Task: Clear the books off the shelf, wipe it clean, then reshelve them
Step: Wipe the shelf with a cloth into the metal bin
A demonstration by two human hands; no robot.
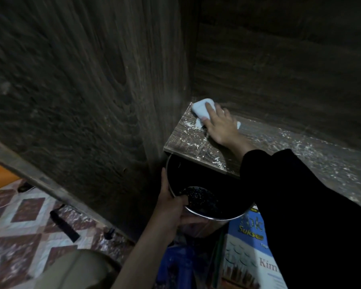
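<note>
Head view: dark wooden cabinet side panel (92, 90) fills 9 to 12 o'clock. From the centre toward 3 o'clock runs the shelf (188, 142), bare of books and scattered with white crumbs. A black sleeve (300, 205) crosses at 4 o'clock. Patterned floor tiles (29, 215) lie at 8 o'clock. A blue-covered book (248, 257) lies at 5 o'clock, below the shelf. Left hand (171, 209) grips the rim of a metal bowl (217, 215) just under the shelf's front edge. Right hand (221, 126), fingers flat, presses a white cloth (202, 107) into the shelf's back corner.
</note>
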